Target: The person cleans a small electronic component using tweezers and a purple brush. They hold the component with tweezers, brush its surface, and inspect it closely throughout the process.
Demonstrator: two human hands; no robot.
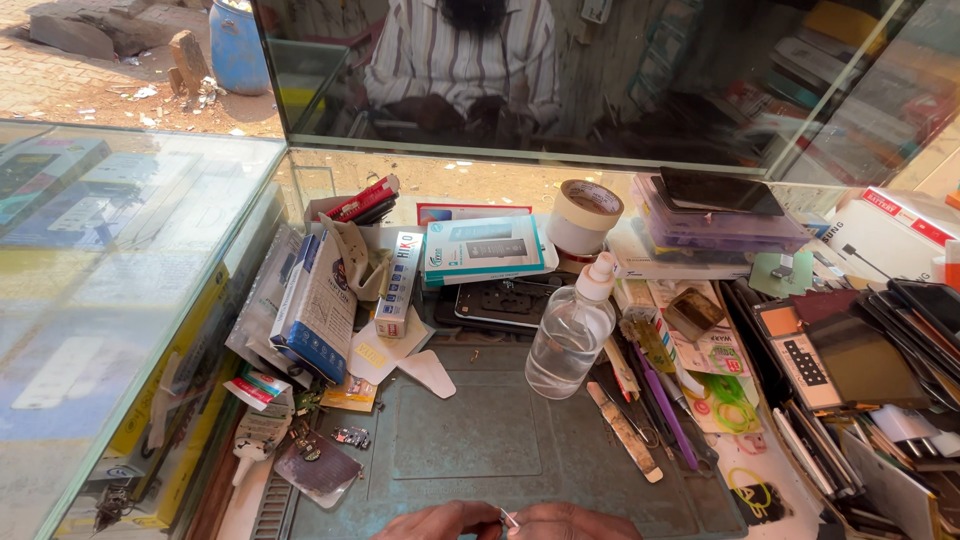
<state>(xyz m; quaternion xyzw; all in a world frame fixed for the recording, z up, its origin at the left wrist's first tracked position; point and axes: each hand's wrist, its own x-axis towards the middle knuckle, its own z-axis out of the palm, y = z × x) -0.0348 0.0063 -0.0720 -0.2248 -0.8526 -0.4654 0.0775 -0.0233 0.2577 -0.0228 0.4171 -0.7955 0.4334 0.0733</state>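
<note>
A: State the position of the hands.

B: Left hand and right hand sit at 6 o'clock on the grey-green work mat, at the bottom edge of the view; fingertips meet; both pinch one small pale sliver between them.

A: Axis of the sliver?

B: Short, tilted from upper left to lower right; it lies at the junction of the two hands, equally near each; what kind of part it is cannot be told.

A: Nearby items?

B: Clear spray bottle at 12 o'clock from the hands, upright on the mat; flat tools at 1 o'clock; roll of tape beyond the bottle; loose small parts at 10 o'clock.
</note>
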